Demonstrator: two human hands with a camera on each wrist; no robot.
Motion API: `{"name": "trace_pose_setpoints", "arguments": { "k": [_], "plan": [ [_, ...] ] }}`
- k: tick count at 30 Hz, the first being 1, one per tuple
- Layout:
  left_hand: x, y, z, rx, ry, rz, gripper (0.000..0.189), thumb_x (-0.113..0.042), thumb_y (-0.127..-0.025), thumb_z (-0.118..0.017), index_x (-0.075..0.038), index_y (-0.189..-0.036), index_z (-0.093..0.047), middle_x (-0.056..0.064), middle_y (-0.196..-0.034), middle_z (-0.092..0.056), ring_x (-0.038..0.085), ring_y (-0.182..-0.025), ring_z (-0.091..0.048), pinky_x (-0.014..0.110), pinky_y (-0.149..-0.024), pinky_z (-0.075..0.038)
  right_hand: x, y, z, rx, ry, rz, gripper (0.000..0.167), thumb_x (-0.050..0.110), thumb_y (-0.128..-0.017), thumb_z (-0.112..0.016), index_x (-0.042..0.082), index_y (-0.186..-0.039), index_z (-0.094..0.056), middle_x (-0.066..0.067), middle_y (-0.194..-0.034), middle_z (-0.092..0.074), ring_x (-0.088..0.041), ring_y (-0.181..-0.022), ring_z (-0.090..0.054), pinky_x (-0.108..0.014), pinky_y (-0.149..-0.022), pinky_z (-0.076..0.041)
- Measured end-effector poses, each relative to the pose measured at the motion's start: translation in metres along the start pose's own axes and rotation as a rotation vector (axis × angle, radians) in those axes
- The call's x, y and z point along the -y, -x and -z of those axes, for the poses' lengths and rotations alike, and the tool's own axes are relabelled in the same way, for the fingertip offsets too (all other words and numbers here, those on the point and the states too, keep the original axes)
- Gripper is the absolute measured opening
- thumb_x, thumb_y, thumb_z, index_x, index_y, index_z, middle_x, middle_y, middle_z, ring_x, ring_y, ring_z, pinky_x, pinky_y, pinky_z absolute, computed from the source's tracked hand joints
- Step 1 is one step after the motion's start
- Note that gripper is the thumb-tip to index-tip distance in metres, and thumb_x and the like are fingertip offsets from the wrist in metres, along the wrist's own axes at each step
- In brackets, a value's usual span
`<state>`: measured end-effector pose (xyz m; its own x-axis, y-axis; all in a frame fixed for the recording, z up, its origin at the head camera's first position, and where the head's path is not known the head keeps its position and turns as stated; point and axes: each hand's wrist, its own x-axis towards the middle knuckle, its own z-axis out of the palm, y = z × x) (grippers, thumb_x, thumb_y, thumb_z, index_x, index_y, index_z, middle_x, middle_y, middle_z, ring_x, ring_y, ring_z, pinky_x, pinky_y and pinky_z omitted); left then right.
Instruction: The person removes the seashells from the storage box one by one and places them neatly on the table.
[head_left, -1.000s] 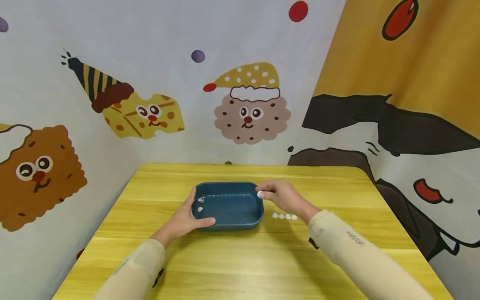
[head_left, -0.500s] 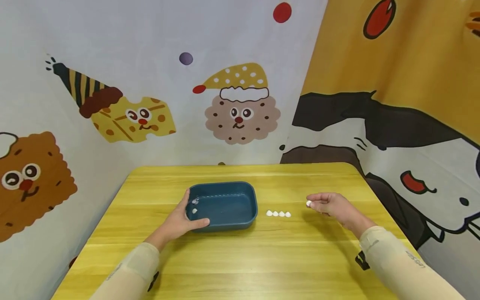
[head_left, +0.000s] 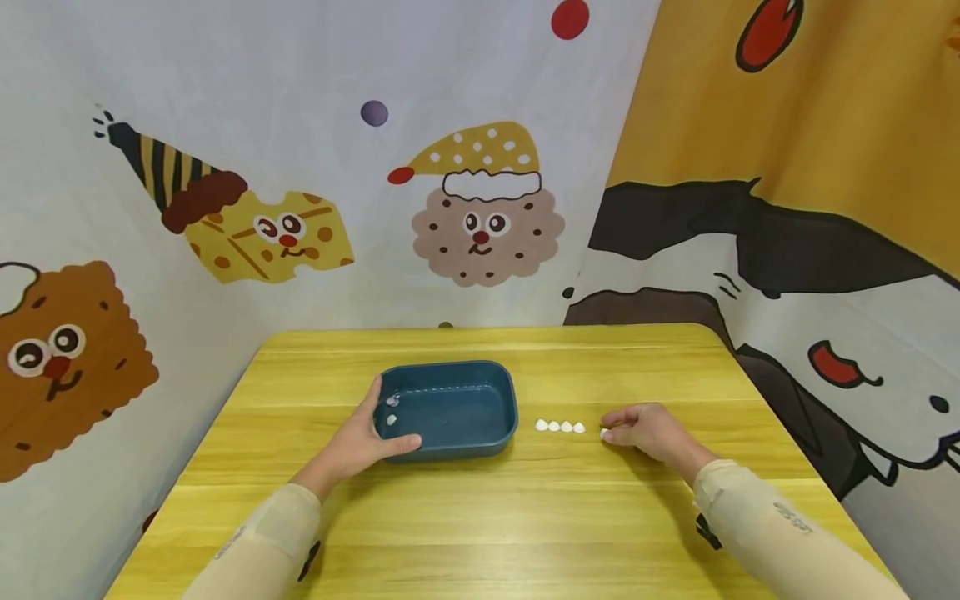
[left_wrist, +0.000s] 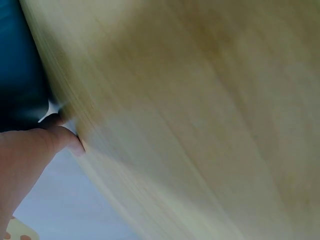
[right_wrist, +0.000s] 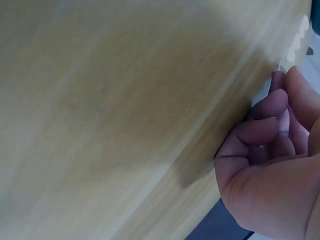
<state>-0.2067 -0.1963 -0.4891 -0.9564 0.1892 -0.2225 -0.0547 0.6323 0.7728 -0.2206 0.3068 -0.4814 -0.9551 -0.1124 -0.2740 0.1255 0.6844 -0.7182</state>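
Note:
My left hand (head_left: pixel 362 442) holds the left end of a dark blue rectangular tray (head_left: pixel 457 423), its thumb lying on the front rim. Inside the tray, near that end, are a small white shell (head_left: pixel 392 420) and a purplish one behind it. Between thumb and fingertips my right hand (head_left: pixel 652 430) pinches another small white shell (head_left: pixel 605 434), low over the table or touching it; which of the two I cannot tell. Just left of these fingertips lies a short row of several white shells (head_left: pixel 554 426). In the right wrist view the held shell is mostly hidden.
The yellow wood-grain table (head_left: pixel 480 517) has rounded far corners. Behind it and along both sides hangs a cloth (head_left: pixel 300 67) printed with cartoon figures. The row of shells lies between the tray and my right hand.
My right hand has moved from the tray's right rim out to the right, then down and slightly left beside the row, still holding the shell. My left hand stays on the tray.

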Motion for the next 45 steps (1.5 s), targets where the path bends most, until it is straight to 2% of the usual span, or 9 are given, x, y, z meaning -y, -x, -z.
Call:
{"name": "trace_pose_setpoints", "arguments": {
  "k": [4,6,15,25,31,36,45],
  "plan": [
    [-0.001,-0.001,0.0,-0.004,0.001,-0.002,0.136,-0.064,-0.085,-0.084,-0.038,-0.169,0.019,0.013,-0.182,0.002,0.048,-0.165,-0.012,0.074,-0.124,-0.029,0.0,-0.001,-0.004,-0.043,0.092,0.038,0.027,0.029,-0.095,-0.084,0.01,-0.113,-0.083,-0.008,-0.114,-0.081,-0.024,-0.108,-0.072,-0.043,-0.093,-0.059],
    [-0.001,-0.001,0.0,-0.008,-0.003,0.0,0.136,-0.065,-0.085,-0.084,-0.038,-0.169,0.019,0.013,-0.182,0.001,0.049,-0.165,-0.012,0.074,-0.124,-0.029,-0.001,-0.002,-0.006,-0.057,0.114,0.047,0.024,0.03,-0.095,-0.084,0.012,-0.111,-0.084,-0.007,-0.113,-0.081,-0.024,-0.108,-0.073,-0.045,-0.095,-0.059],
    [0.001,-0.002,-0.001,-0.01,0.006,0.0,0.135,-0.062,-0.086,-0.085,-0.037,-0.169,0.019,0.013,-0.182,0.002,0.049,-0.165,-0.013,0.075,-0.124,-0.028,-0.005,-0.001,-0.008,-0.047,0.135,0.07,0.029,0.029,-0.095,-0.084,0.01,-0.117,-0.081,-0.004,-0.107,-0.078,-0.015,-0.09,-0.064,-0.032,-0.079,-0.053],
    [0.002,-0.003,-0.002,-0.021,-0.004,0.005,0.136,-0.062,-0.085,-0.085,-0.033,-0.171,0.017,0.015,-0.182,0.0,0.05,-0.165,-0.015,0.074,-0.125,-0.028,-0.007,-0.003,-0.013,-0.066,0.164,0.095,0.019,0.033,-0.097,-0.081,0.02,-0.11,-0.084,0.001,-0.108,-0.08,-0.014,-0.096,-0.07,-0.037,-0.085,-0.058],
    [0.0,-0.003,-0.001,-0.026,-0.007,-0.004,0.136,-0.06,-0.086,-0.085,-0.031,-0.172,0.016,0.016,-0.182,0.0,0.05,-0.165,-0.015,0.073,-0.125,-0.028,-0.004,-0.006,-0.016,-0.079,0.179,0.103,0.018,0.033,-0.099,-0.08,0.02,-0.11,-0.084,0.001,-0.108,-0.08,-0.014,-0.095,-0.07,-0.039,-0.085,-0.059],
    [-0.001,-0.002,-0.001,-0.015,-0.008,-0.007,0.134,-0.061,-0.087,-0.085,-0.035,-0.17,0.017,0.014,-0.182,0.001,0.049,-0.165,-0.015,0.074,-0.124,-0.03,-0.003,-0.009,-0.019,-0.091,0.195,0.103,0.018,0.034,-0.098,-0.08,0.02,-0.109,-0.084,0.003,-0.107,-0.08,-0.013,-0.094,-0.069,-0.041,-0.086,-0.059],
    [0.002,-0.003,0.0,-0.018,-0.004,-0.011,0.136,-0.061,-0.085,-0.085,-0.033,-0.171,0.016,0.013,-0.182,0.001,0.049,-0.165,-0.014,0.073,-0.125,-0.028,-0.003,-0.014,-0.021,-0.088,0.181,0.091,0.016,0.033,-0.098,-0.081,0.021,-0.108,-0.084,0.003,-0.106,-0.08,-0.012,-0.093,-0.068,-0.038,-0.084,-0.058]
  ]
}}
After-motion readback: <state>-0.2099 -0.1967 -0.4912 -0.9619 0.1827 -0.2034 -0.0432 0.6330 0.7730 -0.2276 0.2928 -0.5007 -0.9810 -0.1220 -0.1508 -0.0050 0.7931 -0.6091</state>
